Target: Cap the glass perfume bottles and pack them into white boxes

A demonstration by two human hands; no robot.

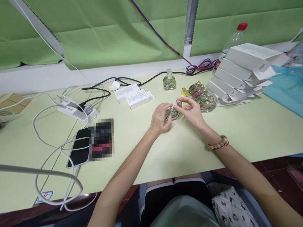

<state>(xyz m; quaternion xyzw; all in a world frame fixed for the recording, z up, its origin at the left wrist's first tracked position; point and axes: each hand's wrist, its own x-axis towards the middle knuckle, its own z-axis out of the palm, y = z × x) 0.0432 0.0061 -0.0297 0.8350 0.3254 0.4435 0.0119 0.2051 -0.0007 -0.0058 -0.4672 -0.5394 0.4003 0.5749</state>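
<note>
My left hand (161, 119) is wrapped round a clear glass perfume bottle (173, 114) low over the table. My right hand (190, 111) pinches a small shiny bottle cap (179, 103) close to the bottle's top; whether cap and neck touch, I cannot tell. Just right of my hands lie several more glass bottles (206, 103) in a row, with yellowish caps (185, 91) beside them. One capped perfume bottle (169, 80) stands upright farther back.
White cartons (241, 69) are stacked at the right, before a red-capped plastic bottle (232, 41). Two small white boxes (138, 98) lie behind my left hand. A phone (79, 147), a power strip (73, 108) and tangled white cables occupy the left. Green cloth (114, 32) hangs behind.
</note>
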